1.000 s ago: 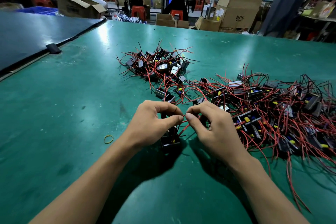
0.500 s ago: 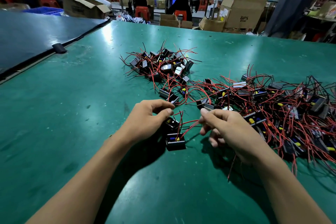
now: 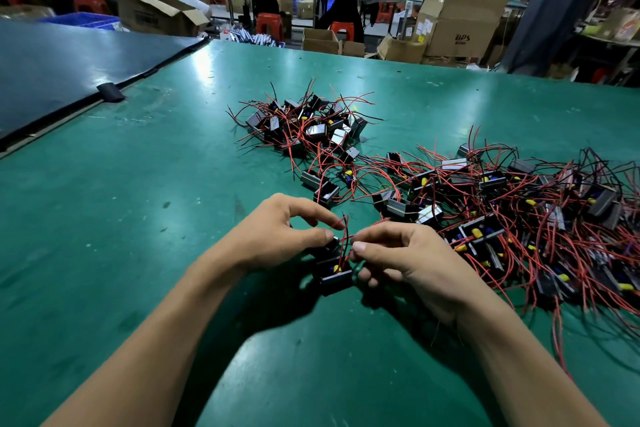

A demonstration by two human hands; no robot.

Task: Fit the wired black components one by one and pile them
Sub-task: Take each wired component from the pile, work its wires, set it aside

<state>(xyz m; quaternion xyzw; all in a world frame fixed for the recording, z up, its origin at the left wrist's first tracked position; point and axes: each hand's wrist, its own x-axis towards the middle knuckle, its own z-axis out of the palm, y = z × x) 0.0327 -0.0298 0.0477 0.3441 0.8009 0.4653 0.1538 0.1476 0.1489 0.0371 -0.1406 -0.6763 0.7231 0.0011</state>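
A black component (image 3: pixel 335 277) is seen standing on the green table (image 3: pixel 138 218), near the middle of the view and directly between the two hands. It is flanked by the left hand (image 3: pixel 277 236) on its left and the right hand (image 3: pixel 412 260) on its right, each touching it or just beside it. The left hand is curled: the upper part of the component is held under its thumb, and the forefinger is hooked over against the red wires (image 3: pixel 343 243) that rise from the top. The right hand is curled as well; the same wires are pinched between its thumb and forefinger, while its lower fingers are tucked beside the component's right face. Yellow and blue parts can be made out inside the open top.

Whether the dark piece under the left thumb is a second part or belongs to the same component cannot be told, since it is covered by the thumb and lost in shadow. A small pile (image 3: pixel 304 125) of like components lies at the far middle, and a larger heap (image 3: pixel 519 215) is spread to the right, cut off by the right edge. Single pieces there are hard to separate in the tangle of wire. A dark mat (image 3: pixel 69 73) is laid at the far left.
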